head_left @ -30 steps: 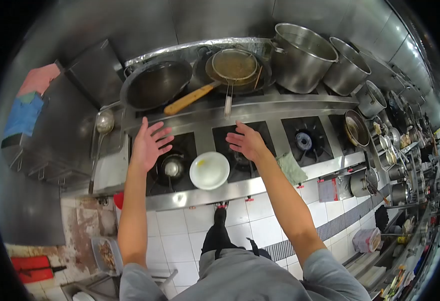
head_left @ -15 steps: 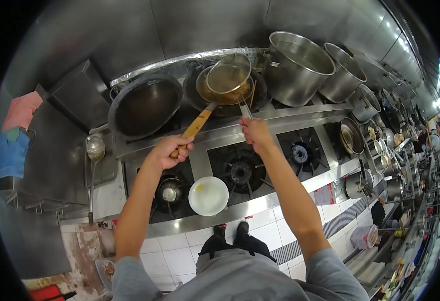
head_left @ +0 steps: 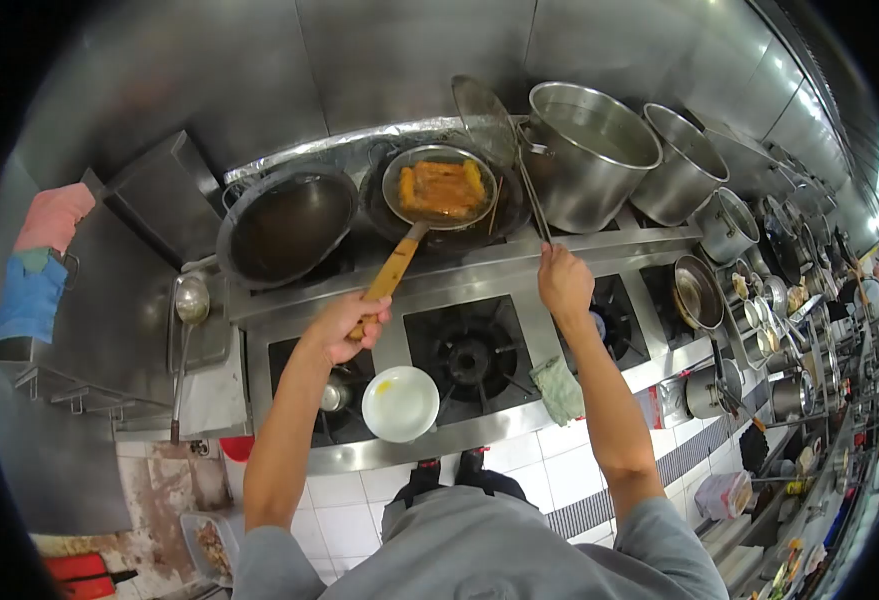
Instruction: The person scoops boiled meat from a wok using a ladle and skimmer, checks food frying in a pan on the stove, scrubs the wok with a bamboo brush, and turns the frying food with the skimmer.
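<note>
My left hand (head_left: 352, 328) is wrapped round the wooden handle of a round strainer (head_left: 395, 196). Orange-brown fried food (head_left: 443, 188) lies in its bowl, over a dark wok (head_left: 514, 222) at the back of the stove. My right hand (head_left: 564, 285) is closed on the thin metal handle of a wire mesh skimmer (head_left: 482, 118). That skimmer is tilted up beside the tall stockpot (head_left: 591, 185), to the right of the fried food. A thin stick (head_left: 495, 205), perhaps a chopstick, stands at the wok's right side.
A white bowl (head_left: 400, 404) with a yellow smear sits at the stove's front, near a burner (head_left: 469, 362). A green cloth (head_left: 558, 390) lies on the front edge. Left are another wok (head_left: 287, 225) and a ladle (head_left: 192, 300). A second stockpot (head_left: 681, 165) stands right.
The mesh skimmer has swung right and up with my right hand, off the strainer in my left. The fried food is now uncovered. A green cloth has come into sight.
</note>
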Tool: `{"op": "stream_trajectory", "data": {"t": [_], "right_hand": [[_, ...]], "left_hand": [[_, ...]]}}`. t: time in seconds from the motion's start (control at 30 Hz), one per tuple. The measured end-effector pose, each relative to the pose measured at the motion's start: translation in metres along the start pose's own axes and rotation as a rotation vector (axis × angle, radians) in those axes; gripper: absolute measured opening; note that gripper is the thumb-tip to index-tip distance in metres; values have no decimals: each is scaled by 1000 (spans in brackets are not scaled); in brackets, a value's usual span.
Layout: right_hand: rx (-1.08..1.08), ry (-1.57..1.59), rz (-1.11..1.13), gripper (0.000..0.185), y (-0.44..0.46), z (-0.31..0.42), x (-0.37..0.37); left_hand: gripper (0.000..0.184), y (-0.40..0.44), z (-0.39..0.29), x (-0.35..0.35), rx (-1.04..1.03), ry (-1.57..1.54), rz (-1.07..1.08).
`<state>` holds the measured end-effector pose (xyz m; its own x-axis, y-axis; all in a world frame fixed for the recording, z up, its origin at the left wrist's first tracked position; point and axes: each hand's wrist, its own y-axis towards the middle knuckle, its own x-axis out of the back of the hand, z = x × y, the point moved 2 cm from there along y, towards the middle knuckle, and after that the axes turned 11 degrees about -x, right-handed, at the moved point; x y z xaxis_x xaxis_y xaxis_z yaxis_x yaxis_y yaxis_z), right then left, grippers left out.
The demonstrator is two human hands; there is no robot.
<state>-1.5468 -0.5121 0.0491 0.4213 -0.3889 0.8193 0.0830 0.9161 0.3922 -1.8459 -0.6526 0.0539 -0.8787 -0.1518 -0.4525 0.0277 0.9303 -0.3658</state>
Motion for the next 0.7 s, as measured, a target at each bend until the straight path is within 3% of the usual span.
{"op": "stream_trajectory", "data": {"t": [0.43,0.53,0.7], "right_hand": [[-39,-21,57,36,1,-31,-44],[87,27,103,36,10,-41,-63],[-262,389,582,36,32,-67,-65]], "left_hand": [[21,1,23,-12,-24,11,-54],[22,2,24,-10,-39,20,-48],[22,1,17,-5,-5,12,-36]]}}
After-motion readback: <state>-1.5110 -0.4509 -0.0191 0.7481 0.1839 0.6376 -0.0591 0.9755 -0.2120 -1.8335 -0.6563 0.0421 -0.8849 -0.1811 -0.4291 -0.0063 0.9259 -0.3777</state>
